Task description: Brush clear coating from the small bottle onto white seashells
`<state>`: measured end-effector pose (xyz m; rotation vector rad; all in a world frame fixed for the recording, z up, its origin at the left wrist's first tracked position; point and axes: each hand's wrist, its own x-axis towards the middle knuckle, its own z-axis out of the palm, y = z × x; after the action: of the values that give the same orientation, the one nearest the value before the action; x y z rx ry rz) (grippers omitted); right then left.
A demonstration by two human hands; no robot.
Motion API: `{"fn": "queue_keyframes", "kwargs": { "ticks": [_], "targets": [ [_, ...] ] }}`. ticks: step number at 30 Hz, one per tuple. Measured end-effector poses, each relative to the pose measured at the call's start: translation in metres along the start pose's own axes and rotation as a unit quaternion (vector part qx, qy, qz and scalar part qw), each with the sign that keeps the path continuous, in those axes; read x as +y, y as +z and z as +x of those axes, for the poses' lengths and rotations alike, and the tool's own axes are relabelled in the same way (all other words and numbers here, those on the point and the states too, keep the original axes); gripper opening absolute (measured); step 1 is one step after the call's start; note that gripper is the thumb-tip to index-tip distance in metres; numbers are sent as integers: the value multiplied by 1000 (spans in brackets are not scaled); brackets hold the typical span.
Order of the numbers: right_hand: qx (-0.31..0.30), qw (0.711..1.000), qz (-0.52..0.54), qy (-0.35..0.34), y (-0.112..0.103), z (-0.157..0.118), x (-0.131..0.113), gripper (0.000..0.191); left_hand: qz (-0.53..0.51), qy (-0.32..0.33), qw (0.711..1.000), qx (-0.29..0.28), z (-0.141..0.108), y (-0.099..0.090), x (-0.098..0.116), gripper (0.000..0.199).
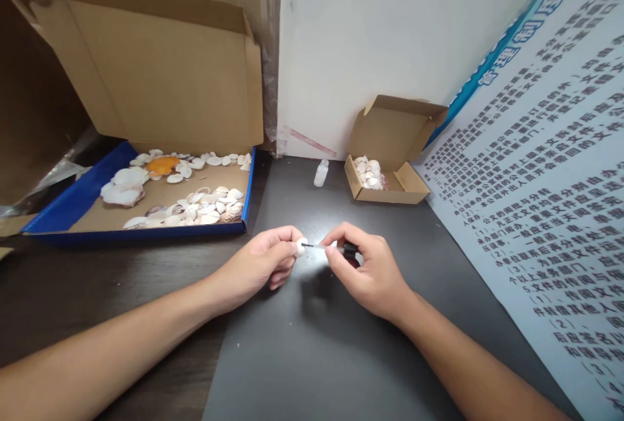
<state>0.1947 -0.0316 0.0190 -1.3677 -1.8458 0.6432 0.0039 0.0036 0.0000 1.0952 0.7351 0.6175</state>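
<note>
Brush (312, 245) lies nearly level across my view, its dark tip pointing left at a white shell (299, 249), contact unclear to me; my right hand (368, 271) pinches it and my left hand (268, 255) closes on the shell, above the tabletop (312, 356). Beyond, I see a blue-sided box (146, 236) of shells (185, 211), a small carton (390, 196) also holding shells, and a bottle (320, 175) with whitish contents.

Table (92, 278): dark brown, wood-grained.
Mat (287, 362): smooth, dark gray, on the table.
Wall (361, 31): plain, pale, a reddish streak (312, 141) low down.
Poster (536, 213): pale blue, slanting at right, printed in Chinese.
Light: soft glare (312, 223) on the mat.
</note>
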Motion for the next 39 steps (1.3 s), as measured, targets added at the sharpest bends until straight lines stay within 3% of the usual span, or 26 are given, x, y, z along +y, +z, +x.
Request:
{"fn": "queue_keyframes", "kwargs": {
  "ticks": [5, 9, 14, 18, 23, 27, 32, 36, 39],
  "targets": [
    [20, 1000, -7, 23, 1, -1, 0, 8, 6, 2, 1000, -8, -2, -1, 1, 17],
    [-20, 1000, 0, -6, 2, -1, 1, 9, 12, 6, 1000, -19, -3, -2, 0, 16],
    [38, 999, -13, 23, 0, -1, 1, 8, 29, 17, 999, -19, -3, -1, 0, 20],
    [-13, 1000, -6, -9, 0, -2, -1, 8, 52, 30, 998, -18, -3, 1, 1, 22],
    [45, 999, -16, 13, -1, -1, -1, 7, 67, 31, 997, -14, -3, 1, 1, 22],
    [7, 1000, -12, 5, 0, -1, -1, 8, 75, 33, 997, -14, -3, 2, 1, 21],
    [37, 999, -5, 2, 1, -2, -1, 10, 88, 27, 996, -17, -4, 1, 0, 21],
    [-10, 1000, -4, -8, 1, -2, 0, 8, 79, 23, 996, -18, -4, -1, -1, 22],
    [13, 1000, -14, 3, 0, -1, 2, 7, 76, 16, 997, -16, -4, -1, -1, 24]
  ]
}}
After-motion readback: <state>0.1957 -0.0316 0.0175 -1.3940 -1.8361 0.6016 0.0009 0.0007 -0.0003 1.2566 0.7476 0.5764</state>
